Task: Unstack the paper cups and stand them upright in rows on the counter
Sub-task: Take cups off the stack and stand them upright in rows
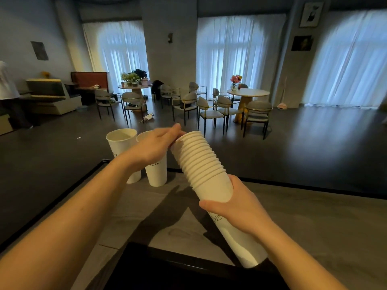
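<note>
A tilted stack of several nested white paper cups (204, 168) hangs over the grey counter (314, 216), rims pointing up and away. My right hand (234, 208) grips the stack around its lower half. My left hand (155, 145) reaches across, its fingertips pinching the rim of the topmost cup. Two single white cups stand upright side by side near the counter's far left corner: one (120, 143) on the left, the other (156, 174) partly hidden behind my left hand.
The counter's far edge has a dark trim, with a drop to the dark floor beyond. A black recess (178, 273) lies at the counter's near edge. Round tables and chairs (211, 109) stand far back in the room. A person (8, 93) stands at the far left.
</note>
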A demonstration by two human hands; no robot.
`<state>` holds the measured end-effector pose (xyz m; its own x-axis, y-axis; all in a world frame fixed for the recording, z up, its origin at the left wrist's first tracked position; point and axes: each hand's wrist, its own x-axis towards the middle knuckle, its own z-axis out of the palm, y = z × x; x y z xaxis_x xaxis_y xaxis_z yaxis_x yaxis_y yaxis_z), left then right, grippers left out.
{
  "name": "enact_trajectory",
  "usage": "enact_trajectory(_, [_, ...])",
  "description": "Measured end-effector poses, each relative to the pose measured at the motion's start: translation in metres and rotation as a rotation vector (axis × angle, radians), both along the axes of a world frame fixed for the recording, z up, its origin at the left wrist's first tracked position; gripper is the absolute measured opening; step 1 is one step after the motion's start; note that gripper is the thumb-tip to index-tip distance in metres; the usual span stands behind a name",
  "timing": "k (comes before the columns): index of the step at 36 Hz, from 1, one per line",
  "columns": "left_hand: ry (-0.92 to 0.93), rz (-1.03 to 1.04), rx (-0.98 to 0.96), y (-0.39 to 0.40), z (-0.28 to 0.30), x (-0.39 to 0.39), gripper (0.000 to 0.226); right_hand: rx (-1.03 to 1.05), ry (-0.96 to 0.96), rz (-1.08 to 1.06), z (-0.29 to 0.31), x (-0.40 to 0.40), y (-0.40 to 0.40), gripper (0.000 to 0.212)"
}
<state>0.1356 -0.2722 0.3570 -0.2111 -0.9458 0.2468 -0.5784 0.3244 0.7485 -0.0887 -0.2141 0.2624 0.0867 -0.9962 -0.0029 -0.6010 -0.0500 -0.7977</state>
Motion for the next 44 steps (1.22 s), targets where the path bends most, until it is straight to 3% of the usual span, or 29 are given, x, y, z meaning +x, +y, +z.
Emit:
enact_trajectory(3, [-0.157, -0.042, 0.053, 0.003, 0.007, -0.004, 0.024, 0.003, 0.019, 0.008, 0.001, -0.006, 0.004, 0.092])
enact_trajectory(11, [0.041, 0.033, 0.136, 0.012, 0.017, -0.024, 0.012, -0.038, 0.047, 0.028, 0.002, -0.036, 0.016, 0.097])
enact_trajectory(13, [0.099, 0.127, 0.066, 0.012, 0.023, -0.026, 0.014, -0.049, 0.071, 0.028, 0.002, -0.045, 0.019, 0.099])
enact_trajectory(17, [0.221, 0.391, -0.301, 0.004, 0.034, -0.019, 0.027, -0.021, 0.078, -0.043, 0.001, -0.064, 0.022, 0.096])
enact_trajectory(20, [-0.026, 0.440, -0.410, -0.008, 0.019, -0.022, 0.029, 0.014, 0.065, -0.110, -0.003, -0.074, 0.022, 0.095])
enact_trajectory(24, [-0.391, 0.247, -0.285, -0.020, -0.035, -0.038, 0.017, 0.035, 0.065, -0.109, -0.006, -0.083, 0.023, 0.096])
enact_trajectory(27, [-0.577, 0.231, -0.416, -0.025, -0.056, -0.040, 0.012, 0.037, 0.075, -0.087, -0.008, -0.084, 0.023, 0.099])
enact_trajectory(31, [-0.632, 0.257, -0.499, -0.033, -0.055, -0.039, 0.021, 0.019, 0.067, -0.089, -0.007, -0.082, 0.020, 0.094])
enact_trajectory(38, [-0.714, 0.284, -0.454, -0.043, -0.049, -0.037, 0.027, 0.025, 0.073, -0.093, -0.001, -0.076, 0.015, 0.096])
enact_trajectory(41, [-0.734, 0.271, -0.419, -0.045, -0.045, -0.033, 0.044, 0.020, 0.068, -0.090, 0.002, -0.076, 0.015, 0.096])
enact_trajectory(44, [-0.586, 0.325, -0.531, -0.035, -0.031, -0.040, 0.058, 0.003, 0.068, -0.079, 0.004, -0.076, 0.017, 0.095])
